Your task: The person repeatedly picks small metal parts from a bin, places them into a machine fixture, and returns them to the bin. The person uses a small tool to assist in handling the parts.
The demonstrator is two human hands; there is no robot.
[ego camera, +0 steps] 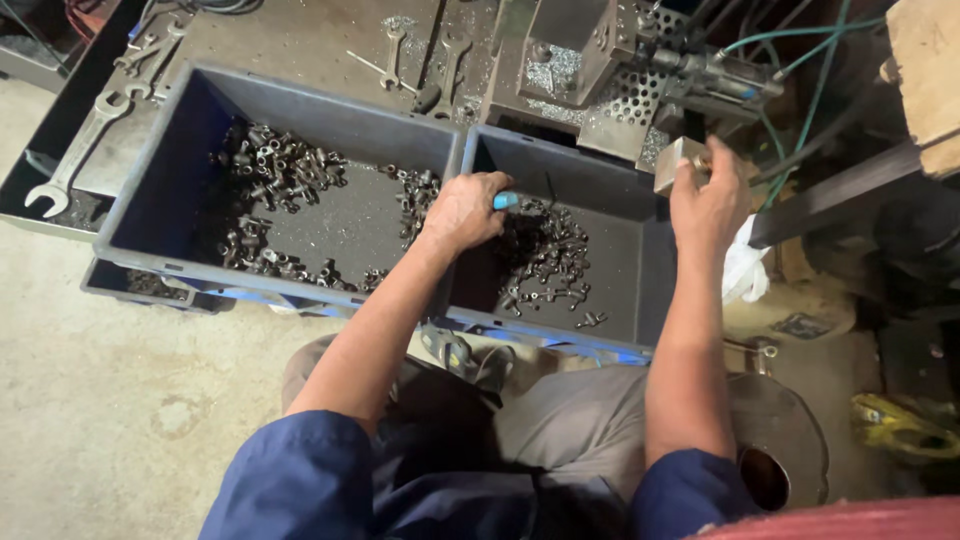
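Left hand point(462, 210) is down in the right-hand grey bin point(655, 265), its grip curled shut over the heap of small dark metal fittings point(545, 250), a bit of blue point(506, 201) at the fingertips, though what it pinches I cannot tell; right hand point(708, 195) is up at the bin's far right corner, grip closed on a small metal block point(678, 162) just under the perforated machine point(600, 70); looks like the picking step, and the next move calls for a clean pinch on one fitting; more fittings point(285, 170) lie in the left bin point(150, 190); spanners point(75, 155) rest far left.
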